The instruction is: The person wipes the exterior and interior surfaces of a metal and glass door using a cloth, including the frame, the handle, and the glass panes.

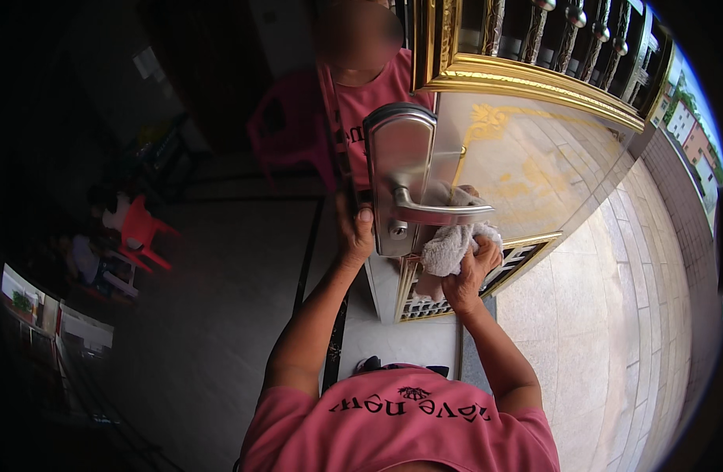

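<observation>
A polished metal door (532,159) with gold trim stands before me and mirrors my pink shirt. On it is a silver lock plate (397,159) with a lever handle (444,209) and a keyhole below. My left hand (357,236) grips the door's edge beside the lower part of the plate, its thumb towards me. Under the lever, my right hand (476,268) holds a bunched pale cloth (447,251) against the door face. Part of the cloth is hidden by the fingers, and its reflection shows in the metal.
Gold-framed panels with metal bars (574,41) fill the door's upper part. Sunlit paving (580,330) lies to the right. In the dim room at left are a pink plastic chair (293,127), a red plastic chair (140,230) and a tiled floor (220,295).
</observation>
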Demonstrator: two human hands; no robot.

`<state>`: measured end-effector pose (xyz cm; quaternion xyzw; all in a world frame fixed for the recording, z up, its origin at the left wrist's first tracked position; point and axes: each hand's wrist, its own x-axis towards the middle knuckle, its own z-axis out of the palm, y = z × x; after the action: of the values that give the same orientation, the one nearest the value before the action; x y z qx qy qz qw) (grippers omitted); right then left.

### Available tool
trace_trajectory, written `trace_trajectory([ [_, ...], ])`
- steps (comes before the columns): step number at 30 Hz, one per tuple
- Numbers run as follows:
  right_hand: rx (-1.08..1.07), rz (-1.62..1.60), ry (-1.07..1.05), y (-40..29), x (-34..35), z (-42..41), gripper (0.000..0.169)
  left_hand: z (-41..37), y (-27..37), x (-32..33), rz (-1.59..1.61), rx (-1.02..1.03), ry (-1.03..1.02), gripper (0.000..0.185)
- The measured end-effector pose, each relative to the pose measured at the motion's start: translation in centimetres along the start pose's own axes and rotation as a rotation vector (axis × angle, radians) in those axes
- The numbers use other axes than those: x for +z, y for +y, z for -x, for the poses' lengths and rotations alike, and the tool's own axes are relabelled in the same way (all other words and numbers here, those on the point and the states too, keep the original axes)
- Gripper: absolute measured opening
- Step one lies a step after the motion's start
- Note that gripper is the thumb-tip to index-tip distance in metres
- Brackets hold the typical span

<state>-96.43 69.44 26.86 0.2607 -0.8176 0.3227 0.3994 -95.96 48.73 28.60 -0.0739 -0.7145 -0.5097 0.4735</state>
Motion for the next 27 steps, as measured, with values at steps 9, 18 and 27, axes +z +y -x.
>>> trace_trajectory([
  [9,-0.129,-0.116,-0.115,-3.5,1.0,-2.9,0.064,0.3,0.5,0.4,0.008,-0.042,0.028,0.062],
  [18,-0.148,-0.094,-0.232,-4.3,1.7,0.8,0.053,0.7,-1.0,0.6,0.087,-0.074,0.075,0.061],
  [27,-0.234,-0.019,-0.32,-5.2,2.8,2.3,0.053,0.6,-0.9,0.5,-0.024,-0.034,0.077,0.054],
])
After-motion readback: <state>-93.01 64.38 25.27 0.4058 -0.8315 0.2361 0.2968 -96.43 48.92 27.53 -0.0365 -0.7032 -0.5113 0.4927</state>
